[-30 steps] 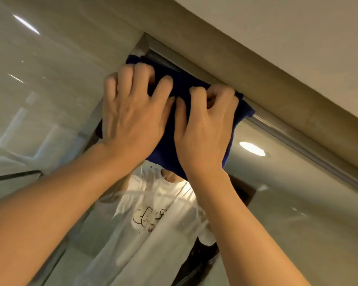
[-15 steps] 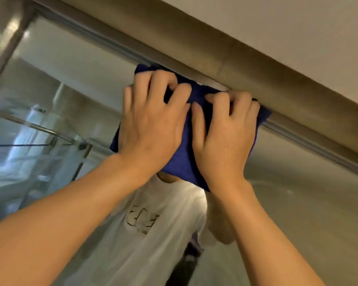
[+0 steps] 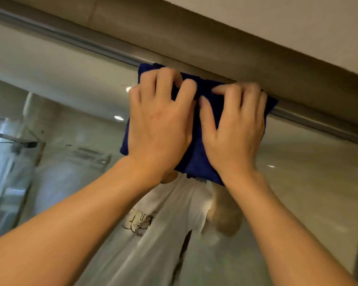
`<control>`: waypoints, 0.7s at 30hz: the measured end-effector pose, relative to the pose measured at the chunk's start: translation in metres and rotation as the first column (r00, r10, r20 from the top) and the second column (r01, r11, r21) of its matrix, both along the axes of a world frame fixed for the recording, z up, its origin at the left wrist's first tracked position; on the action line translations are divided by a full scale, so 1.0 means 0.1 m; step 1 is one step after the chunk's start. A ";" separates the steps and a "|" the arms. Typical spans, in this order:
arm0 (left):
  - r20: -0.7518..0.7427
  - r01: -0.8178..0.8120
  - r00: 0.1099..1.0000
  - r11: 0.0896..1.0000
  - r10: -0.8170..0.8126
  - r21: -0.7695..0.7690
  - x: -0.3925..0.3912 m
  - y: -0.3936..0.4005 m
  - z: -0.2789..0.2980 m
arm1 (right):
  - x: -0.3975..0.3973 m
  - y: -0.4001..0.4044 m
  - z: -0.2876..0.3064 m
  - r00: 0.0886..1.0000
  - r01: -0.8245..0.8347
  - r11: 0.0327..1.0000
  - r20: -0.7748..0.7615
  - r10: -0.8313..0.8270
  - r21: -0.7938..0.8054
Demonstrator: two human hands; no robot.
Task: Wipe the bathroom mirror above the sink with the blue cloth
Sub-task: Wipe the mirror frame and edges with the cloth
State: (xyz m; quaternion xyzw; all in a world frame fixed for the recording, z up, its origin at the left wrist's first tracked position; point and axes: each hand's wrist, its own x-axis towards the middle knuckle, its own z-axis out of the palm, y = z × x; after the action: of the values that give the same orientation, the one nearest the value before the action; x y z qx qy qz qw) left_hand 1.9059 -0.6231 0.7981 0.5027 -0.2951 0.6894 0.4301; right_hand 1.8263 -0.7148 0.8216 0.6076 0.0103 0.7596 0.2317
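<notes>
A dark blue cloth (image 3: 196,157) lies flat against the mirror (image 3: 70,104), right under the mirror's metal top frame (image 3: 74,39). My left hand (image 3: 159,124) presses on the cloth's left half, fingers curled over its upper edge. My right hand (image 3: 234,129) presses on the right half, side by side with the left, thumbs almost touching. Most of the cloth is hidden under both hands. The sink is out of view.
A brown ledge or soffit (image 3: 236,48) runs diagonally just above the frame, with pale ceiling beyond. The mirror reflects a person in a white printed T-shirt (image 3: 153,234), a glass shower screen (image 3: 10,162) at left and ceiling spotlights.
Both hands have slid the cloth to the right along the mirror's top edge, away from the upper left corner. The hands keep the same grip.
</notes>
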 end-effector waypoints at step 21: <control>0.092 0.139 0.983 0.974 -0.157 0.178 -1.63 -1.63 0.11 | -1.64 -1.61 -0.01 0.971 0.156 0.968 0.151 -0.187 0.196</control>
State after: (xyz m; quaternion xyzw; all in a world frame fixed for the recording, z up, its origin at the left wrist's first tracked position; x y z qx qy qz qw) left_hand 1.7429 -0.7862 0.8088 0.4773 -0.4122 0.6530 0.4193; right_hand 1.6619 -0.8757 0.8210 0.5585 -0.1320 0.7829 0.2400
